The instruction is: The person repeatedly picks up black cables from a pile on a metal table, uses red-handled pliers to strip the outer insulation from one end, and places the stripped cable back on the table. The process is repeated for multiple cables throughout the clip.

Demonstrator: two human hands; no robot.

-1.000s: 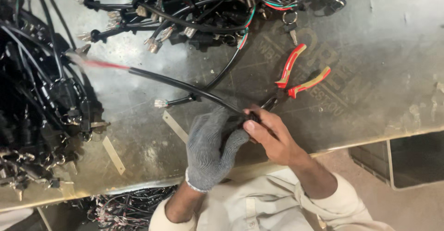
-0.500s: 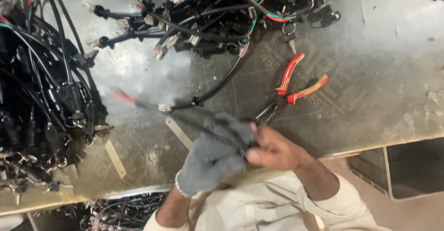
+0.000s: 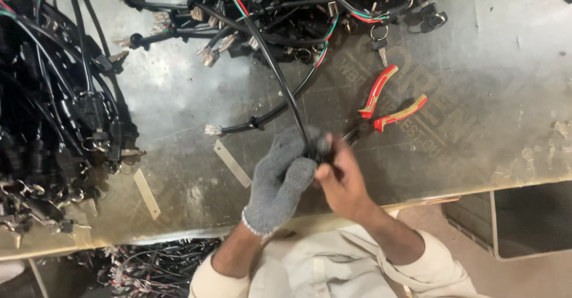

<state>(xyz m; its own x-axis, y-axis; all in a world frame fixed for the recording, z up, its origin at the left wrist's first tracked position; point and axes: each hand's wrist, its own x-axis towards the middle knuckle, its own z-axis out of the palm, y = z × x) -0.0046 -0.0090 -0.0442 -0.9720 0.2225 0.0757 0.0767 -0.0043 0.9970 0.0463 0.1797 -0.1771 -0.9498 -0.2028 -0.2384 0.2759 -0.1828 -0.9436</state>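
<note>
Black cable [image 3: 280, 77] runs from the far tangle down to the near middle of the table [image 3: 488, 113], where both hands meet on its end. Far left, a heap of black harnesses [image 3: 53, 113] sits, with metal strips [image 3: 146, 193] just near of it. Left hand [image 3: 280, 179], in a grey glove, has its grip closed around the cable end; right hand [image 3: 339, 176], bare, pinches the same spot. Red-handled pliers [image 3: 387, 104] lie untouched just right. The big pile [image 3: 286, 6] at the far edge looks unsorted, so plenty seems left.
</note>
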